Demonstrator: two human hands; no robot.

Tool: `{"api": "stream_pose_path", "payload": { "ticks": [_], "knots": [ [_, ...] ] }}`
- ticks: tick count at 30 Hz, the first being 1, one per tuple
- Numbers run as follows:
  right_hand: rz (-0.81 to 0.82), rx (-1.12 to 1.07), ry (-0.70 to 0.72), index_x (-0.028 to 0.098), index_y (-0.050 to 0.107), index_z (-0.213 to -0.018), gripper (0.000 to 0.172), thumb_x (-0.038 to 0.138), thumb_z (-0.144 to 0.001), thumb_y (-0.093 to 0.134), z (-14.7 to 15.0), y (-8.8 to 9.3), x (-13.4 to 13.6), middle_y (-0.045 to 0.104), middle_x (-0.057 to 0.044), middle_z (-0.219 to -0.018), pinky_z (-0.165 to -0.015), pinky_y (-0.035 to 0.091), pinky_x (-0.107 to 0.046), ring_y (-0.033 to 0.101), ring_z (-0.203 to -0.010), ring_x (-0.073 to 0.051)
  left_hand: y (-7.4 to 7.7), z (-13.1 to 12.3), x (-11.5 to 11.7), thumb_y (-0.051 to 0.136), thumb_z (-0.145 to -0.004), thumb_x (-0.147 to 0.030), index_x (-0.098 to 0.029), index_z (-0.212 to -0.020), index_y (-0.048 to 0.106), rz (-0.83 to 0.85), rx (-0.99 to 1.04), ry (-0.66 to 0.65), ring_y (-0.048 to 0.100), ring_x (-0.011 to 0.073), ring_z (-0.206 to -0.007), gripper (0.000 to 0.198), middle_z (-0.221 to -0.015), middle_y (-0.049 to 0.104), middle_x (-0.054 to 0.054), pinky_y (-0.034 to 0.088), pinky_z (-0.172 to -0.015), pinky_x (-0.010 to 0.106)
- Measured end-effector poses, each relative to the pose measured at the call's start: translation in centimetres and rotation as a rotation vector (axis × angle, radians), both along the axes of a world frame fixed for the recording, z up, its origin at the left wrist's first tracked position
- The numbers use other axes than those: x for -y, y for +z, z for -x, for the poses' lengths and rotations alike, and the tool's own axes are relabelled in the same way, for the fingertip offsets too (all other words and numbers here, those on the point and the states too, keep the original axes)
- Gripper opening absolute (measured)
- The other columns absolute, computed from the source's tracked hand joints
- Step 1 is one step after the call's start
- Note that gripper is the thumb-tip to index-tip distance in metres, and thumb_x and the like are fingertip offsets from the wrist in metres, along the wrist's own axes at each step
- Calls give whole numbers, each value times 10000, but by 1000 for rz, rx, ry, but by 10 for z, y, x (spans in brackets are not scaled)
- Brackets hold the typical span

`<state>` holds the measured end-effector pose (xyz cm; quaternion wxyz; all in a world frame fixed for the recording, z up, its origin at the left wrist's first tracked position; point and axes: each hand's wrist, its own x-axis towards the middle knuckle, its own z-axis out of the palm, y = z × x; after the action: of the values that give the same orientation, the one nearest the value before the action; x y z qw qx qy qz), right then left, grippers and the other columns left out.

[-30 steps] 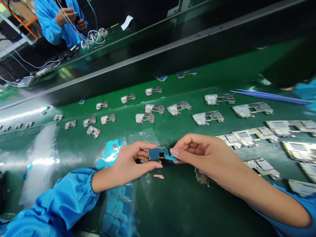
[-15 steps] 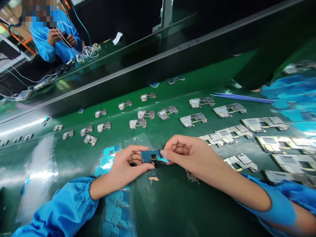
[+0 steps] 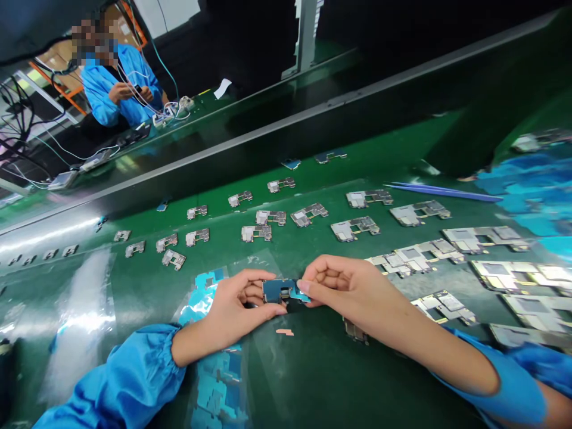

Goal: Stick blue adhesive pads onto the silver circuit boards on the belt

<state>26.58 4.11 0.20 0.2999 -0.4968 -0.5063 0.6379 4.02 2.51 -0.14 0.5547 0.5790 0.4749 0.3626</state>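
A small circuit board (image 3: 273,291) covered with dark blue film is held level above the green table. My left hand (image 3: 243,301) is closed on its left end, thumb along the near edge and fingers behind. At the right end my right hand (image 3: 333,283) pinches a lighter blue film piece (image 3: 298,294) with thumb and fingertips; whether those fingers also grip the board cannot be made out. Beneath lies a small orange-pink strip (image 3: 285,332). Under my left forearm runs a clear sheet with blue film pieces (image 3: 218,381). Another board (image 3: 355,330) is partly hidden under my right wrist.
Several bare circuit boards (image 3: 355,228) lie in rows across the table (image 3: 313,381). Blue tweezers (image 3: 447,192) rest at the back right, near a pile of blue film (image 3: 531,185). A co-worker (image 3: 120,83) in blue sits beyond the dark ledge (image 3: 250,131).
The whole view has shifted slightly, so things appear a little lower and to the right. Both hands keep the same hold on the board and its film.
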Motion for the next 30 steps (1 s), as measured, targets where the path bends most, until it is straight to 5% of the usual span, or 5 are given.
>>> {"api": "stream_pose_path", "payload": {
  "ticks": [30],
  "knots": [
    [-33, 30, -46, 233, 653, -723, 143, 330, -787, 736, 2, 3, -1, 705, -14, -659, -618, 563, -307, 707, -663, -191, 0, 1, 1, 891, -715, -194, -183, -1087, 658, -8, 44, -43, 805, 212, -782, 439, -852, 817, 52, 664, -683, 253]
  ]
}}
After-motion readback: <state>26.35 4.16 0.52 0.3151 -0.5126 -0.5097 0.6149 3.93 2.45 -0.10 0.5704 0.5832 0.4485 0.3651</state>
